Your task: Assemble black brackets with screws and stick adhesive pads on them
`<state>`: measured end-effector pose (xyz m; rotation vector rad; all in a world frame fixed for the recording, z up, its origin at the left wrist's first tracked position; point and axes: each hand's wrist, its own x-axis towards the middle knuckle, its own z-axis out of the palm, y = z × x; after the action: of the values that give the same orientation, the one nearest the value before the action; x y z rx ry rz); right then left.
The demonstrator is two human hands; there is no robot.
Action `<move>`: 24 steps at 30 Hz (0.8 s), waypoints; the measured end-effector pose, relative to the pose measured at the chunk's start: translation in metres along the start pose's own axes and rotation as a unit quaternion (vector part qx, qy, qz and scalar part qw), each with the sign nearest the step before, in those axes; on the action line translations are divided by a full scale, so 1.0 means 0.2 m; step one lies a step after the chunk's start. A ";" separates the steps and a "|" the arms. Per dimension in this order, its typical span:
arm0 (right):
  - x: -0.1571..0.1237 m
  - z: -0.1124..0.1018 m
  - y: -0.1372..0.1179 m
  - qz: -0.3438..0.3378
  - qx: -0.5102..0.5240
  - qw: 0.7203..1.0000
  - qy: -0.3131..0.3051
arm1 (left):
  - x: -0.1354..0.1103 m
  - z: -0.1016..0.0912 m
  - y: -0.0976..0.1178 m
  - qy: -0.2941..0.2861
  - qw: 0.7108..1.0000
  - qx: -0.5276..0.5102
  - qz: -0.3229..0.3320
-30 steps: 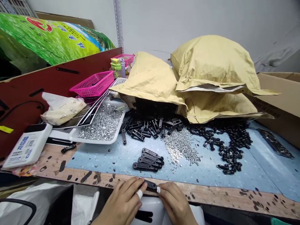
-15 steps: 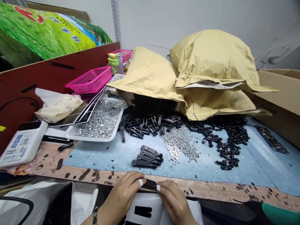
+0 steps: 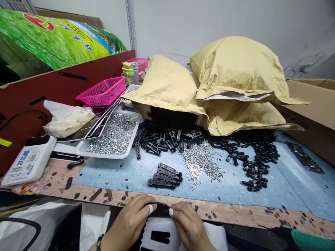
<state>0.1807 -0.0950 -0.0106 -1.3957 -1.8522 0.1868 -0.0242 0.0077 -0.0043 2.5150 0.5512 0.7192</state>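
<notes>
A black link (image 3: pixel 161 210) is held over the near edge of the bench (image 3: pixel 243 213), between the left hand (image 3: pixel 128 219) and the right hand (image 3: pixel 188 223). Both hands are clamped on it, one at each end, with the backs of the hands upward and the fingers pointing toward each other. Most of the link is hidden by the fingers, so its full shape cannot be confirmed. The forearms are cut off by the lower frame edge.

White tape (image 3: pixel 150 209) is wrapped around a left finger, and a second piece of tape (image 3: pixel 171 212) is seen on a right fingertip (which fingers these are cannot be determined from the head view). A beaded bracelet (image 3: pixel 98 242) is worn on the left wrist. Below the hands, a white object (image 3: pixel 162 232) with a black slot is partly visible, and a dark scalloped edge (image 3: pixel 141 234) beside it cannot be identified.

On the blue mat (image 3: pixel 112 179), a stack of links (image 3: pixel 164 176) lies nearest the hands, with a pile of screws (image 3: pixel 201 160) to its right. A tray of nuts (image 3: pixel 104 156) stands to the left, and loose links (image 3: pixel 157 142) are heaped in front of the kraft bags (image 3: pixel 235 69).
</notes>
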 end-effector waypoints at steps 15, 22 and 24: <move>0.08 0.10 -0.03 0.094 -0.036 0.995 -0.001 | -0.07 -0.18 -0.09 0.097 0.961 -0.114 -0.231; 0.12 0.11 0.02 0.104 -0.048 0.992 0.044 | -0.07 -0.15 -0.09 0.099 0.960 -0.119 -0.235; 0.12 0.11 0.01 0.109 -0.035 0.993 0.029 | -0.07 -0.14 -0.10 0.097 0.960 -0.118 -0.234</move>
<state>0.1661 -0.0672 -0.0144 -1.6349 -1.6702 0.1906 -0.0560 0.0268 0.0016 1.9964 1.0209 0.7916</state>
